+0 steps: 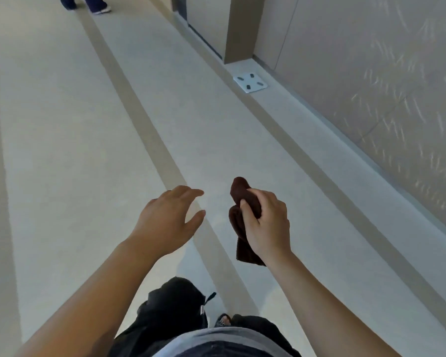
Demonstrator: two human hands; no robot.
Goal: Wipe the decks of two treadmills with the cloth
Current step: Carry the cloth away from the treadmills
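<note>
Gripping the cloth in a bunch, the right hand holds it out in front of the body, fingers and thumb curled round its middle, so that one end pokes up past the knuckles and the other hangs loose below the wrist. That looks like a carrying hold rather than a wiping one: the dark brown cloth is wadded, not spread flat, and it touches nothing but the hand. The left hand is beside it, apart from the cloth, released and holding nothing, its fingers relaxed and slightly bent, perhaps ready to help unfold the cloth or just out for balance.

No treadmill is in view, so the wiping has probably not begun here and the person seems to be on the way to the machines. One shoe shows under dark trousers.

The floor is pale and smooth, crossed by darker stripes that run away up the passage. A panelled wall runs along the right, with a pillar further on and a white scale on the floor at its foot. Far ahead, another person's legs show at the top edge
</note>
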